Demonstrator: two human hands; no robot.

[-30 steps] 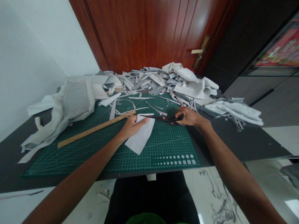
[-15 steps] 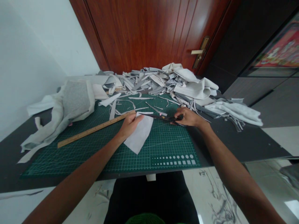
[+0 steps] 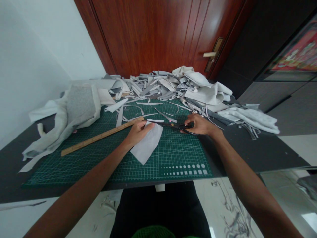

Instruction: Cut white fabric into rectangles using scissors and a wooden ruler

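The left hand point(image 3: 138, 134) pinches the white piece point(image 3: 148, 143) near its top edge, thumb uppermost, presumably to steady that edge against the scissors point(image 3: 182, 126). The right hand point(image 3: 198, 124) grips their handles, blades pointing at the left hand. A wooden ruler point(image 3: 101, 136) slants away left of the left hand, seemingly set aside. Below and right of those left fingers, the piece looks pale, thin and flat, its right side bowed, its bottom ending in a blunt corner over the green mat point(image 3: 183, 148).
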